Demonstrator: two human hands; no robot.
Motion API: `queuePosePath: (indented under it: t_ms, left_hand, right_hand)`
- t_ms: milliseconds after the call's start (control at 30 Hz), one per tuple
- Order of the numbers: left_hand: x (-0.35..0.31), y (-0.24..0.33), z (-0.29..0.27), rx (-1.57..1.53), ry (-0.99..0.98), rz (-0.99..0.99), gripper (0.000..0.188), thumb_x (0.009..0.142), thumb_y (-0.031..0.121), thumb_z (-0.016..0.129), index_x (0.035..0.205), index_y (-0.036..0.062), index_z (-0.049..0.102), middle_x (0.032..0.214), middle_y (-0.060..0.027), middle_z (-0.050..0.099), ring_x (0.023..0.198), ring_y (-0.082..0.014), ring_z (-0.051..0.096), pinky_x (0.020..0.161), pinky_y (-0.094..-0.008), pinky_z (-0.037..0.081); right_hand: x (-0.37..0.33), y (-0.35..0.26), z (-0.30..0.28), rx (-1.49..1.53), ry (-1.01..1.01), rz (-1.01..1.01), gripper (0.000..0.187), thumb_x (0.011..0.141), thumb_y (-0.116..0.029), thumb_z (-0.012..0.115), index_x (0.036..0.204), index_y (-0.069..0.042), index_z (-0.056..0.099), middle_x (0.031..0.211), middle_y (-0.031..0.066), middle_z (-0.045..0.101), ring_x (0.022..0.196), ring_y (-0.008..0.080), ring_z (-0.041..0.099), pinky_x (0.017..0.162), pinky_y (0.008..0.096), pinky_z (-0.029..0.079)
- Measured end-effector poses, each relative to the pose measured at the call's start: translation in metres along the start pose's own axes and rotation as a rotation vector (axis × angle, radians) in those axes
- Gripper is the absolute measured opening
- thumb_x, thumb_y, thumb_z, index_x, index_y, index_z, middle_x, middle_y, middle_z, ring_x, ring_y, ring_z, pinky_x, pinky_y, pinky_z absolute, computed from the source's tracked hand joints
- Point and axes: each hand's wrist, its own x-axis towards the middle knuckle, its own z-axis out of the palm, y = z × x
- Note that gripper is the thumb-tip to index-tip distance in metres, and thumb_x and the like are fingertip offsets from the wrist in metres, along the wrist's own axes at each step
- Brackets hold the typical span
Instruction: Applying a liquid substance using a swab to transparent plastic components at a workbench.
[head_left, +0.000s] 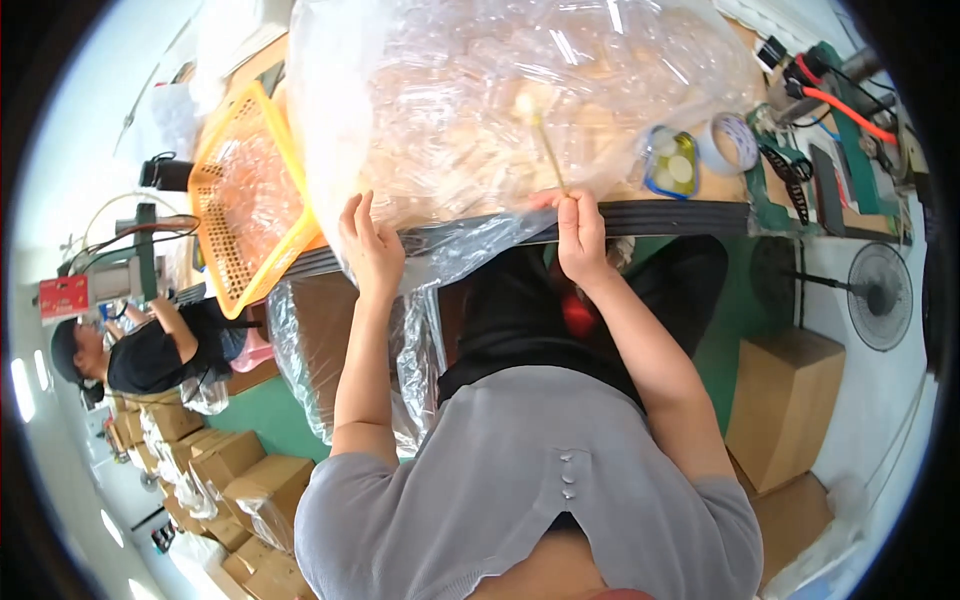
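In my right hand (pixel 582 237) is a thin yellowish stick (pixel 549 155), pinched near its lower end. A pale, roundish tip stands at its far end, over the clear plastic pieces (pixel 460 110). These many pieces lie heaped in a large clear plastic bag (pixel 335 110) spread on the worktable, and its near part hangs over the table's dark edge (pixel 670 217). My left hand (pixel 372 245) is at the bag's near left side with its fingers stretched and apart. Nothing shows in it, and whether it touches the film is hard to see.
A yellow plastic basket (pixel 228 240) with clear pieces stands tilted at the left. To the right are a blue-rimmed container (pixel 670 162), a tape roll (pixel 728 144) and a green machine (pixel 850 130). A fan (pixel 878 296) and cardboard boxes (pixel 785 405) stand beyond; another person (pixel 150 350) sits far left.
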Motion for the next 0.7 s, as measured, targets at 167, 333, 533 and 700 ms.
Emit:
queuePosePath:
  t_ms: [167, 333, 533, 700]
  left_hand:
    - [0.030, 0.112, 0.017, -0.724, -0.110, 0.021, 0.029, 0.081, -0.002, 0.056, 0.110, 0.0019, 0.056, 0.092, -0.0088, 0.058, 0.078, -0.0172, 0.055, 0.072, -0.0290, 0.046]
    - [0.055, 0.216, 0.079, -0.590, -0.264, 0.209, 0.047, 0.075, 0.026, 0.067, 0.113, 0.0033, 0.050, 0.093, -0.0172, 0.058, 0.090, -0.0342, 0.055, 0.079, -0.0430, 0.045]
    - [0.052, 0.233, 0.100, -0.423, -0.446, 0.346, 0.056, 0.071, 0.030, 0.071, 0.116, 0.0055, 0.049, 0.100, -0.0212, 0.058, 0.095, -0.0379, 0.054, 0.078, -0.0409, 0.046]
    - [0.039, 0.190, 0.055, -1.645, -0.447, -0.293, 0.056, 0.075, 0.021, 0.072, 0.123, 0.0067, 0.046, 0.120, -0.0152, 0.054, 0.114, -0.0317, 0.050, 0.093, -0.0441, 0.043]
  right_hand:
    - [-0.025, -0.025, -0.005, 0.152, 0.302, -0.120, 0.029, 0.098, -0.029, 0.034, 0.092, -0.002, 0.039, 0.078, 0.0129, 0.053, 0.073, 0.0203, 0.054, 0.073, 0.0334, 0.047]
    - [-0.032, -0.061, -0.037, 0.147, 0.441, -0.203, 0.026, 0.097, -0.028, 0.036, 0.091, -0.003, 0.039, 0.073, 0.0123, 0.049, 0.065, 0.0220, 0.050, 0.060, 0.0337, 0.046]
    - [-0.065, -0.079, -0.078, 0.117, 0.494, -0.089, 0.026, 0.098, -0.028, 0.036, 0.090, -0.003, 0.040, 0.071, 0.0100, 0.047, 0.061, 0.0189, 0.047, 0.056, 0.0300, 0.044]
    - [-0.083, -0.088, -0.085, 0.149, 0.455, 0.130, 0.021, 0.096, -0.023, 0.042, 0.091, -0.003, 0.046, 0.065, 0.0035, 0.044, 0.058, 0.0117, 0.044, 0.052, 0.0241, 0.039]
